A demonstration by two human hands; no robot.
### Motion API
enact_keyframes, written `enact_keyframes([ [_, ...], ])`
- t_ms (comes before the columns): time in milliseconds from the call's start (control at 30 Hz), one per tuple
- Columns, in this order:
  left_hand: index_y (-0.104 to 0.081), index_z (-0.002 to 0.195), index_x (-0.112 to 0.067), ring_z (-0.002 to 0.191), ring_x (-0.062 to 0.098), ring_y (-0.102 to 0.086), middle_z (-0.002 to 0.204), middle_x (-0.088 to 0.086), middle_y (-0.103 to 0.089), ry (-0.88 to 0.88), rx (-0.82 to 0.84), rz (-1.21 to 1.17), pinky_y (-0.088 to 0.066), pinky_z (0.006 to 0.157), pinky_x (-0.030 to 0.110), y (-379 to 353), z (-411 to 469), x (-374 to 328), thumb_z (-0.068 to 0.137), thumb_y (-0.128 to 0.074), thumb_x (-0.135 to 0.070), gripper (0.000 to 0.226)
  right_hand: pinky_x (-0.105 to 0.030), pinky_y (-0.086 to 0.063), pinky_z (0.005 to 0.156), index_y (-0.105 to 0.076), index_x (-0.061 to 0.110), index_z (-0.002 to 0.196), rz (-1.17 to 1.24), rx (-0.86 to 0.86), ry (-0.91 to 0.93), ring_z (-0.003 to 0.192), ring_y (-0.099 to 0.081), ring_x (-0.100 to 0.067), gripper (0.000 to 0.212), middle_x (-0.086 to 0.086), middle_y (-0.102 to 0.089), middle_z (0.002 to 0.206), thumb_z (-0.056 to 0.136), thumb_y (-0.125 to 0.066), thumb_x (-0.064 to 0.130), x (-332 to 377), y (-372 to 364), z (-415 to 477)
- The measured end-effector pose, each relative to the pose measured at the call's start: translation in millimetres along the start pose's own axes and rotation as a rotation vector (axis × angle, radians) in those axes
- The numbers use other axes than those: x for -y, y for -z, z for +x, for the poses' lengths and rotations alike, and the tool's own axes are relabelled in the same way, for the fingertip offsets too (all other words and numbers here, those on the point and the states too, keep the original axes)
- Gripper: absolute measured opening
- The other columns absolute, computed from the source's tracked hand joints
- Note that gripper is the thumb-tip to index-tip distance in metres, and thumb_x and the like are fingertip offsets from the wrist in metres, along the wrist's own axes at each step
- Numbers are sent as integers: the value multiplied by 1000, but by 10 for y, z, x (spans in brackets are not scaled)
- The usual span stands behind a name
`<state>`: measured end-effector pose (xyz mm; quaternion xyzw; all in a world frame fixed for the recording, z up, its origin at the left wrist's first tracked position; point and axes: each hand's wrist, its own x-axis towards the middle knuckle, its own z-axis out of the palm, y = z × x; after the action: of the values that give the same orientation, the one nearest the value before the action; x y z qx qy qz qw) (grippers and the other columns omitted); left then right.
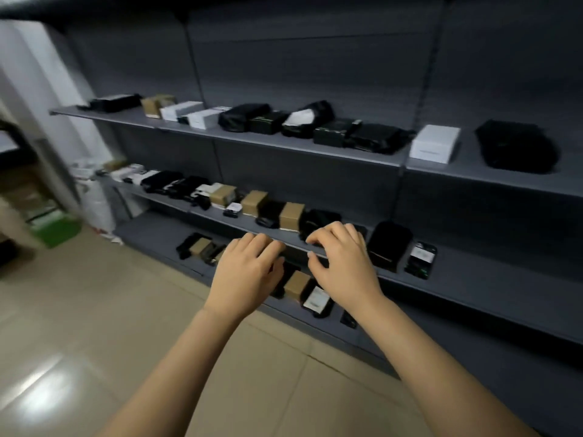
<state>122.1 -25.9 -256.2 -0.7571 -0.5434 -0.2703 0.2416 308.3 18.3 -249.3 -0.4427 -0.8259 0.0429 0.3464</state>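
Observation:
Both arms reach out toward a grey shelving unit. My left hand (247, 272) hovers in front of the middle shelf's front edge (410, 279), fingers loosely curled, with nothing in it. My right hand (342, 263) is beside it, fingers spread and bent, fingertips near a black packet (318, 220) on the middle shelf; I cannot tell whether they touch it. A brown cardboard box (291, 216) stands just left of that packet. On the bottom shelf under the hands lie another brown box (297, 284) and a black-and-white packet (317, 301).
The top shelf (189, 129) carries white boxes, brown boxes and black bags, with a white box (434, 143) and a black bag (517, 148) at right. A tall black box (389, 246) and a small packet (421, 260) stand right of my hands. Beige tiled floor (94, 326) lies below.

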Motion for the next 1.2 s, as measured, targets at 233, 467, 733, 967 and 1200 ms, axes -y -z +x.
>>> enact_keyframes([
  [233, -66, 95, -12, 75, 24, -53, 85, 3, -58, 82, -59, 155, -37, 65, 31, 322, -73, 1501, 87, -59, -20, 13, -34, -39, 93, -63, 21, 102, 67, 9, 135, 102, -48, -18, 16, 5, -54, 100, 87, -66, 20, 954, -874, 1072],
  [467, -67, 95, -12, 76, 24, -54, 86, 3, -60, 160, -77, 264, -39, 65, 32, 545, -112, 2608, 86, -60, -18, 13, -34, -39, 95, -63, 21, 102, 151, 53, 222, 104, -48, -17, 16, 5, -55, 102, 86, -66, 20, 1653, -1628, 1910],
  [733, -66, 93, -12, 75, 25, -54, 85, 4, -60, 269, -49, 347, -42, 64, 35, 380, -171, 3733, 87, -59, -19, 11, -36, -45, 91, -63, 18, 103, 301, 114, 287, 105, -48, -18, 17, 2, -55, 104, 86, -66, 17, 2077, -2638, 2755],
  [967, -65, 94, -13, 75, 26, -53, 85, 5, -59, 374, -23, 453, -45, 62, 40, -29, 195, 4928, 87, -55, -22, 15, -38, -47, 88, -64, 16, 101, 367, 101, 368, 100, -49, -19, 16, 0, -55, 102, 85, -66, 14, 2282, -3525, 4020],
  [1200, -64, 94, -12, 76, 27, -54, 84, 5, -58, 417, -50, 483, -45, 62, 40, -354, 778, 6000, 88, -55, -22, 15, -39, -47, 89, -64, 16, 103, 396, 104, 428, 102, -50, -21, 19, -1, -56, 105, 84, -67, 12, 2402, -4109, 5246],
])
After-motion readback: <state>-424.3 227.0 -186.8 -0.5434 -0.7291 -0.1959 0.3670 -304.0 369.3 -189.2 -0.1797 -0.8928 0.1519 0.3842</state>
